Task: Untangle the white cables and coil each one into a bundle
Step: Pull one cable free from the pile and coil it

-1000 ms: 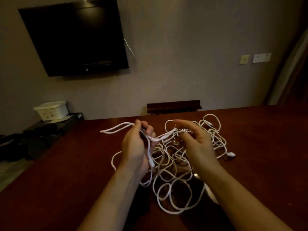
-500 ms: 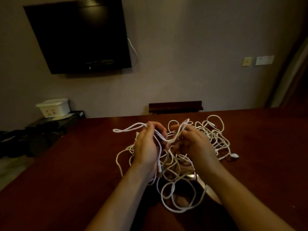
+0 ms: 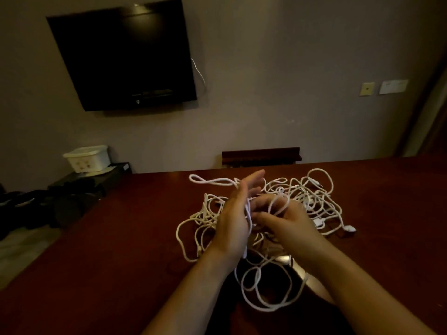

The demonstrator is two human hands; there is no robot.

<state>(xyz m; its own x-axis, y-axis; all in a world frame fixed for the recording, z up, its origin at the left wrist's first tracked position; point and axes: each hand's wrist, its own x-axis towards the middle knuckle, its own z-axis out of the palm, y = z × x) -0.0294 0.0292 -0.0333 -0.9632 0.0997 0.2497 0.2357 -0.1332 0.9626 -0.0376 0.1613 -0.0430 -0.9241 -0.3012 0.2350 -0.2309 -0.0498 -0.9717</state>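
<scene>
White cables (image 3: 278, 240) are lying tangled on the surface (image 3: 121, 250), dead centre. Your left hand (image 3: 235, 218) is spreading straight fingers over a strand; your right hand (image 3: 285, 217), at 3 o'clock of it, is curling round a loop.

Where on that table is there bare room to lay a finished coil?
Bare table lies left of the white cables, and more to their right toward the far corner. The middle is crowded: loops spread under the left hand and right hand.
</scene>
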